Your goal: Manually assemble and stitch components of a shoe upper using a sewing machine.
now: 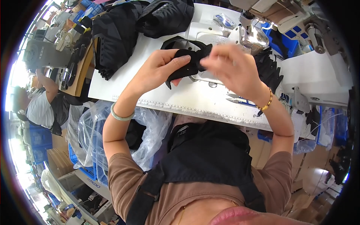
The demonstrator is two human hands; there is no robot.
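Note:
My left hand [162, 67] grips a small black fabric piece [186, 67] above the white table, thumb on top and fingers beneath. A black strap [183, 39] loops up from the piece on its far side. My right hand [234, 69] is at the right end of the fabric, its fingers smeared by motion, so I cannot make out whether they pinch it. Under the hands lies the white bed plate of a sewing machine [202, 34]. Right of the fabric, near my right wrist, thread snips with blue handles [242, 100] rest on the table.
Dark stacked fabric pieces [116, 37] and a black bundle [165, 17] cover the far left of the table. Black strips [268, 69] lie at right beside the machine head [255, 35]. A ruler tape [187, 111] runs along the near edge. A clear plastic bag [97, 123] hangs below left; another person [41, 97] sits farther left.

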